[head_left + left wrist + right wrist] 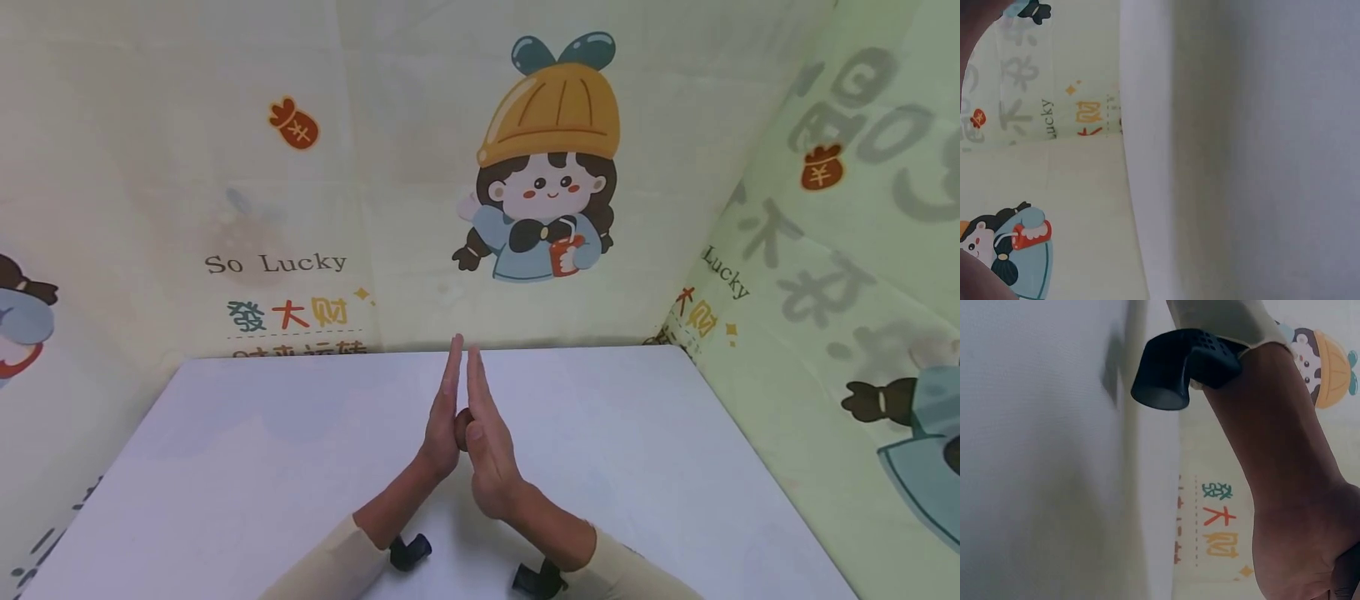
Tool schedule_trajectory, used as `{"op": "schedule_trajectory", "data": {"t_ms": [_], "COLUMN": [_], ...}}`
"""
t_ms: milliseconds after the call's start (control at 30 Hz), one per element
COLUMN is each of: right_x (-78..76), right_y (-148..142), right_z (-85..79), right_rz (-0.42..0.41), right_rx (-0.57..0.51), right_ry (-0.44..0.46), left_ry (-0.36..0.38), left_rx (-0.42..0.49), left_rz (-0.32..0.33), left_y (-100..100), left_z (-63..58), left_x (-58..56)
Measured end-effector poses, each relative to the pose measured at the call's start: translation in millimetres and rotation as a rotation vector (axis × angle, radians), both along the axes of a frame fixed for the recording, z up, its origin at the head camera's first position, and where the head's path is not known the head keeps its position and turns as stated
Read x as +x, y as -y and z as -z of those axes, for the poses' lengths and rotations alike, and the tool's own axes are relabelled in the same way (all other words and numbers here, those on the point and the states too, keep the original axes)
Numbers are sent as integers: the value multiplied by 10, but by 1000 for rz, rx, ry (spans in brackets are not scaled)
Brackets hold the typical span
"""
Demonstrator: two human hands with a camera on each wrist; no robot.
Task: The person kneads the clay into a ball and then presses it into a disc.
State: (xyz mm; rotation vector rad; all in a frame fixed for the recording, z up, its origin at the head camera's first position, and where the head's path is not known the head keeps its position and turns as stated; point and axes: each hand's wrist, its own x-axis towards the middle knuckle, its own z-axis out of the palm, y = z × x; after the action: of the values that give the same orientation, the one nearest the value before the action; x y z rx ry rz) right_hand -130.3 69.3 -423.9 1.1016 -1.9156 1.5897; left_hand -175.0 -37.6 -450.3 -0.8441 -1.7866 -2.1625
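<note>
Between my two upright palms sits a small, round, dark brown ball-like thing [462, 429], partly hidden by the right thumb. My left hand [443, 425] is on its left side, fingers straight and pointing up. On the other side my right hand [491, 450] faces it, fingers also straight, palm against the brown thing. The fingertips of both hands come close together at the top, with a thin gap between them. In the right wrist view the left hand [1294, 556] shows at the lower right.
Below the hands lies a white tabletop [285, 450]. A patterned cloth backdrop [405, 167] stands behind it, and another printed cloth [810, 275] rises on the right. Black wrist cameras [410, 552] hang under both sleeves.
</note>
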Motion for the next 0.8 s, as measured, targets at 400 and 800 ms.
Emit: {"op": "schedule_trajectory", "data": {"t_ms": [400, 800], "right_x": [-76, -158], "right_y": [-44, -116], "right_z": [-50, -98], "right_rz": [-18, -3], "right_rx": [-44, -66], "right_ry": [81, 176], "left_ry": [-4, -43], "left_rx": [15, -14], "left_rz": [70, 35], "left_y": [-103, -158], "left_z": [-15, -73], "left_x": [132, 269]}}
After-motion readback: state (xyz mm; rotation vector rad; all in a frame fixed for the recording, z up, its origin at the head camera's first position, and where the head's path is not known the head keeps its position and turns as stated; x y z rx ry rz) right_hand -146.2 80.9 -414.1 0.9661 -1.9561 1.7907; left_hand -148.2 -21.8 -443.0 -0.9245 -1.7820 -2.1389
